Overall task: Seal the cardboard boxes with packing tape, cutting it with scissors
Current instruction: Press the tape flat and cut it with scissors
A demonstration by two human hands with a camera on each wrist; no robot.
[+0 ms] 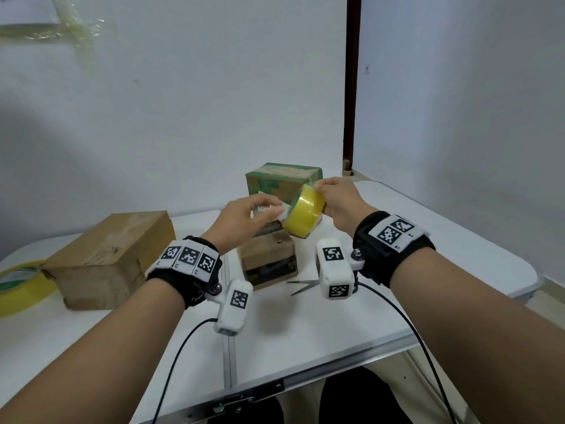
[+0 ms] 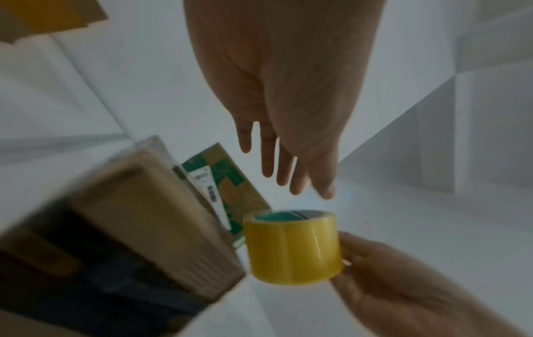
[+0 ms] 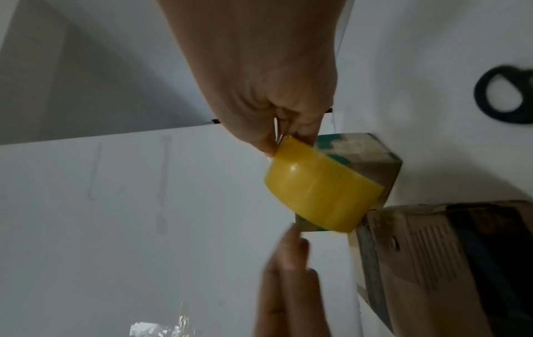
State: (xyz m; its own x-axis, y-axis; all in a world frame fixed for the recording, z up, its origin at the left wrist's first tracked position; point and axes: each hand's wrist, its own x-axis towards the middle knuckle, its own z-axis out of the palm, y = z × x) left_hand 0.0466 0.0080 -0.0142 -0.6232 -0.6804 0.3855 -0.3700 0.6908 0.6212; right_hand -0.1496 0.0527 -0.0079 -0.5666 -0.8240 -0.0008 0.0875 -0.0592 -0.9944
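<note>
My right hand (image 1: 333,195) grips a yellow roll of packing tape (image 1: 304,214) by its rim and holds it in the air over the small brown box (image 1: 269,258). The roll (image 3: 320,191) shows tilted in the right wrist view, pinched by the fingers (image 3: 291,127). My left hand (image 1: 244,217) reaches toward the roll with straight fingers (image 2: 277,164) and holds nothing; the roll (image 2: 292,248) sits just below them. Behind stands a green-printed box (image 1: 282,182). Scissors (image 1: 302,286) lie on the table beside the small box, partly hidden by the right wrist camera.
A larger brown box (image 1: 110,258) sits at the left of the white folding table (image 1: 336,325), with a second yellow tape roll (image 1: 21,286) at the far left edge. White walls close off the back and right. The scissor handle (image 3: 504,98) is black.
</note>
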